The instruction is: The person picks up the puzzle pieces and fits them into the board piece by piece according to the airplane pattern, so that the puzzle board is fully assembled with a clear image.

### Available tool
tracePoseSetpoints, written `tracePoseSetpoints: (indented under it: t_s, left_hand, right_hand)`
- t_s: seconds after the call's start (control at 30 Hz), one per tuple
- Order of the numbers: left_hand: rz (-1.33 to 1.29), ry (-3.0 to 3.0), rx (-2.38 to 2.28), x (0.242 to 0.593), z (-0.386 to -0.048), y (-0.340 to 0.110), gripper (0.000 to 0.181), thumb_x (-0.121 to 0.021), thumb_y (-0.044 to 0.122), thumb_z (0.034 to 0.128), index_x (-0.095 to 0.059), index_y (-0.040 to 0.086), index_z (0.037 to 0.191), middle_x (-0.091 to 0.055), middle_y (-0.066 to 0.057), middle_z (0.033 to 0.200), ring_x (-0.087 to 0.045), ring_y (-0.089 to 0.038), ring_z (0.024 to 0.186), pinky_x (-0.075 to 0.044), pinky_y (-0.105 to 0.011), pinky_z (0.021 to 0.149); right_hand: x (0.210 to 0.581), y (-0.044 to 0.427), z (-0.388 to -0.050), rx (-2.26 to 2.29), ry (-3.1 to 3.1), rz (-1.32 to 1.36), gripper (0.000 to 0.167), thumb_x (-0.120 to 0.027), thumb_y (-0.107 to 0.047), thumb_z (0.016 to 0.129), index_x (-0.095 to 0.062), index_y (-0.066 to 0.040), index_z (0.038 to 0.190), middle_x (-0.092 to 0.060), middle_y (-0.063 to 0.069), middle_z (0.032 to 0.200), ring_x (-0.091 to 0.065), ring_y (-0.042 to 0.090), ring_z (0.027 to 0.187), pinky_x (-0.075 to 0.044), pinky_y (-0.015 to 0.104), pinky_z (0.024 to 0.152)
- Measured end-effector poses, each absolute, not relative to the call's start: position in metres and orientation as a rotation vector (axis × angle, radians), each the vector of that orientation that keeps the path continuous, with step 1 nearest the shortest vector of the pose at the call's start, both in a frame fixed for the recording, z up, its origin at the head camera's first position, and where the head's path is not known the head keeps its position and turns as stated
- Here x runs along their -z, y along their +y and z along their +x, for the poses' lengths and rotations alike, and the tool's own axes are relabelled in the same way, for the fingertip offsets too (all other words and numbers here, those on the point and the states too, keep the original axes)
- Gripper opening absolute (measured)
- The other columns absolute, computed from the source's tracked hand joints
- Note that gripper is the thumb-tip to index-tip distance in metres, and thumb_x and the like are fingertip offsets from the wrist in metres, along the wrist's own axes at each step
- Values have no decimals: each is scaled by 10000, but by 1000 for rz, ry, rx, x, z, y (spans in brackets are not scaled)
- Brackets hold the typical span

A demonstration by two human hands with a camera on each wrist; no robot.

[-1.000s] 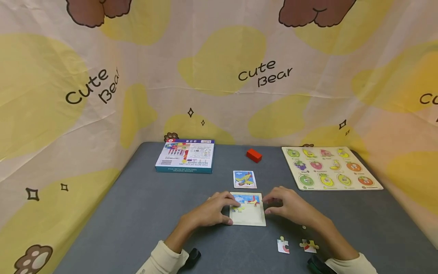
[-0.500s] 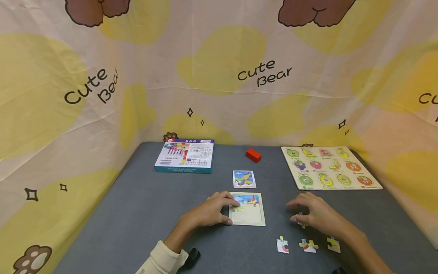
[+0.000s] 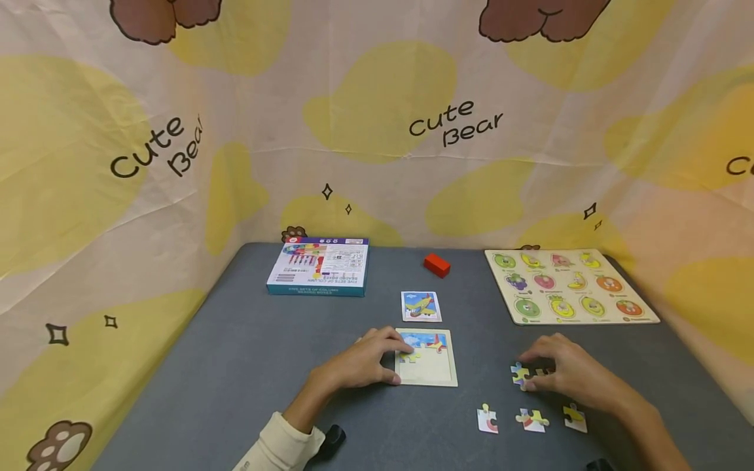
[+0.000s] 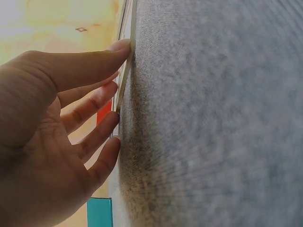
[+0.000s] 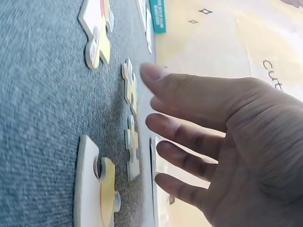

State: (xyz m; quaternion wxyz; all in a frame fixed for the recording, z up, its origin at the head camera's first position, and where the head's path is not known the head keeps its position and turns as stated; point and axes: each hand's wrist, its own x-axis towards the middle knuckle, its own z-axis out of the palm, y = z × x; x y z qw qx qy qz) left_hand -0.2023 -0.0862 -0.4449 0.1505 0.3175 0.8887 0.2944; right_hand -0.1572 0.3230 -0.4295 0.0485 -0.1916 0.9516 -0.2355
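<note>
My left hand rests at the left side of a small puzzle tray. Its thumb touches the tray's edge, and the index finger lies over the laid pieces. Blue sky and red pieces fill the tray's upper part; its lower part shows bare. Over a jigsaw piece hovers my right hand, thumb and index finger spread around it. In the right wrist view the thumb stands apart from that piece. A second piece is partly hidden behind the fingers. Three loose pieces, including a red-and-yellow one, lie nearer the front.
Beyond the tray lies a picture card of a yellow plane. A flat box stands at the back left, a red block at the back middle. The fruit board occupies the back right. Printed cloth hangs around the table.
My right hand has left the tray's right edge and moved right to the loose pieces, uncovering some of them. The left hand has stayed on the tray.
</note>
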Motion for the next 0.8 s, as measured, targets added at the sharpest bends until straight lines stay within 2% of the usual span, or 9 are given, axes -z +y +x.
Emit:
tracePoseSetpoints:
  t_s: [0.5, 0.8]
  left_hand:
    - [904, 2550, -841, 448, -201, -87, 526, -861, 214, 898, -707, 199, 1401, -573, 20, 1395, -472, -212, 1248, -405, -486, 1072]
    - [887, 2537, -854, 447, -201, -86, 523, -853, 203, 909, -701, 190, 1409, -564, 10, 1407, -462, -217, 1253, -407, -485, 1063]
  right_hand:
    - [439, 328, -156, 702, 2906, -612, 229, -899, -413, 814, -811, -308, 998, -646, -183, 1007, -515, 38, 972, -472, 329, 815]
    - [440, 327, -157, 698, 2928, -613, 207, -913, -402, 811, -808, -298, 956, -651, -180, 975, -496, 41, 937, -459, 314, 789]
